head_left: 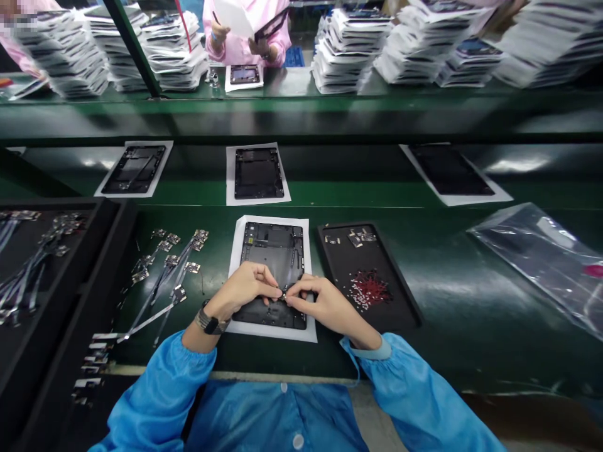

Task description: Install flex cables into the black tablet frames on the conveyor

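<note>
A black tablet housing (273,251) lies on a white sheet (271,331) in front of me, its inside facing up. Over its middle, my left hand (252,287) and my right hand (323,301) meet fingertip to fingertip. Both pinch a small electronic part (283,295), too small and too covered by fingers to tell its exact kind. Just right of my right hand is a black tray (342,263) with a pile of red-wired little components (369,289) and several small circuit boards (362,236). Left of my left hand lie small boards with flat ribbon cables (170,263).
Black foam trays (101,251) with more cabled boards stand at the left. Three more housings on sheets lie along the strip behind, one in the middle (258,172). A clear plastic bag (546,257) lies right. Beyond, a co-worker in pink (247,44) stands between stacks (351,50).
</note>
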`<state>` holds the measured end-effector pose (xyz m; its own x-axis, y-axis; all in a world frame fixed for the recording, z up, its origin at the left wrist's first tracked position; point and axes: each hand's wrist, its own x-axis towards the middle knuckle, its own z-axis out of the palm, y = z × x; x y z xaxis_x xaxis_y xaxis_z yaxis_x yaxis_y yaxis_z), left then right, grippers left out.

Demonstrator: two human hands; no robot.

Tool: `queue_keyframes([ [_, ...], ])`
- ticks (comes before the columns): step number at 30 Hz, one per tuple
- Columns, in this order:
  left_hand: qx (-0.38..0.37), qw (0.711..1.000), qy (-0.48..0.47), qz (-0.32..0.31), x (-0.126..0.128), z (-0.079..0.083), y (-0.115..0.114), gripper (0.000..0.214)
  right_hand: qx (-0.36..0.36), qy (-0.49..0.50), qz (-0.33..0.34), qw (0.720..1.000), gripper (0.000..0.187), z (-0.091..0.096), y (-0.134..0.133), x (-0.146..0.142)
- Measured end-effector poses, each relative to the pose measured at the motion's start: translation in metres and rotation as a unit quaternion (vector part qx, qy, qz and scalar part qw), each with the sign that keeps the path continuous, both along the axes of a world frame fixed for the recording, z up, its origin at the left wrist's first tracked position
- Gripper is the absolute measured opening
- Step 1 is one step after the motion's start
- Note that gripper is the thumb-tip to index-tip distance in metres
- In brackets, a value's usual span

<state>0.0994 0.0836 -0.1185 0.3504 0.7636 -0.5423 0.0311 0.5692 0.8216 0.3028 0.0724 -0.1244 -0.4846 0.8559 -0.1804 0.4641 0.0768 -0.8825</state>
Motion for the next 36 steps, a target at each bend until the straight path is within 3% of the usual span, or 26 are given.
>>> queue_keyframes([
  [13, 0.009, 0.999, 0.034, 0.006, 0.0048, -0.0034, -0.0022, 0.02, -0.008, -0.002, -0.005, 1.0, 0.014, -0.0008, -0.0002, -0.0003],
  [20, -0.015, 1.0, -0.009, -0.008, 0.0028, -0.0012, -0.0016, 0.021, -0.026, 0.011, 0.002, 1.0, 0.016, -0.0046, 0.0012, 0.0019],
  [36, -0.022, 1.0, -0.013, 0.002, 0.0075, -0.004, -0.0036, 0.027, -0.021, 0.016, 0.003, 1.0, 0.017, -0.0063, 0.0028, 0.0033],
])
